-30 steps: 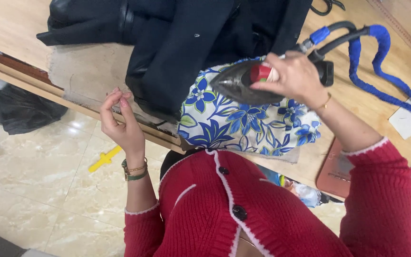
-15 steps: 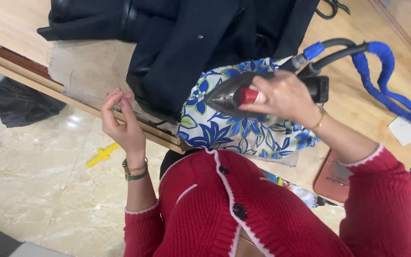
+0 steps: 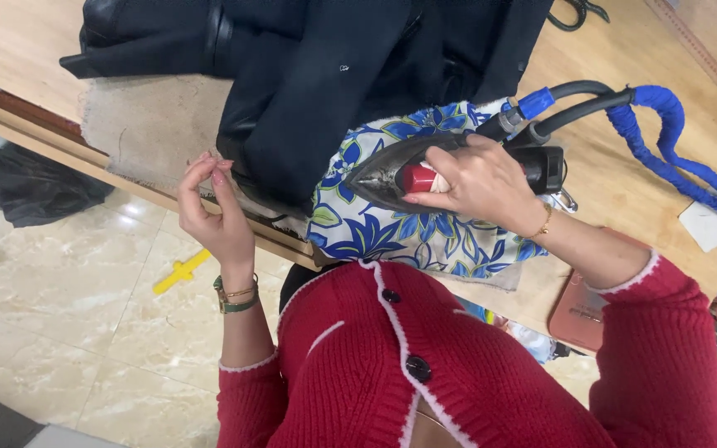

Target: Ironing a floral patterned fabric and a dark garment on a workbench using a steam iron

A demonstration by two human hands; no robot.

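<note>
My right hand grips the handle of a dark steam iron with a red button, its tip pointing left on a blue-and-white floral pad. A dark navy garment lies over the table and overlaps the pad's left side. My left hand is at the table's front edge, fingers pinched together on the garment's hem beside a beige cloth. A hose in a blue sleeve leads from the iron's rear to the right.
A wooden table carries everything. A reddish phone case lies at the right front edge, a white scrap beyond it. On the tiled floor lie a yellow plastic piece and a black bag.
The iron has slid left across the floral pad toward the dark garment, with my right hand on it. My left hand has stayed pinched at the table edge.
</note>
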